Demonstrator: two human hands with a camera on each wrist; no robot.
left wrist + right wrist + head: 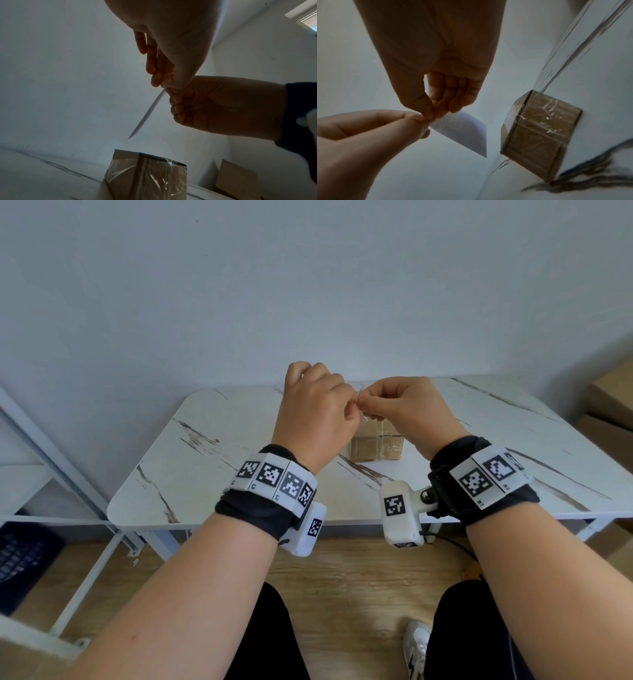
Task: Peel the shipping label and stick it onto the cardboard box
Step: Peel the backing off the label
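A small cardboard box wrapped in clear tape stands on the white marble-look table, also seen in the wrist views as the box. Above it, both hands meet in the air at one corner of a white shipping label, which appears edge-on as a thin strip, the label, in the left wrist view. My left hand pinches that corner with thumb and forefinger. My right hand pinches the same corner from the other side. In the head view the hands hide most of the label.
Larger cardboard boxes stand at the right beyond the table. A white metal shelf frame stands at the left with a dark basket beneath it. The wall runs close behind the table.
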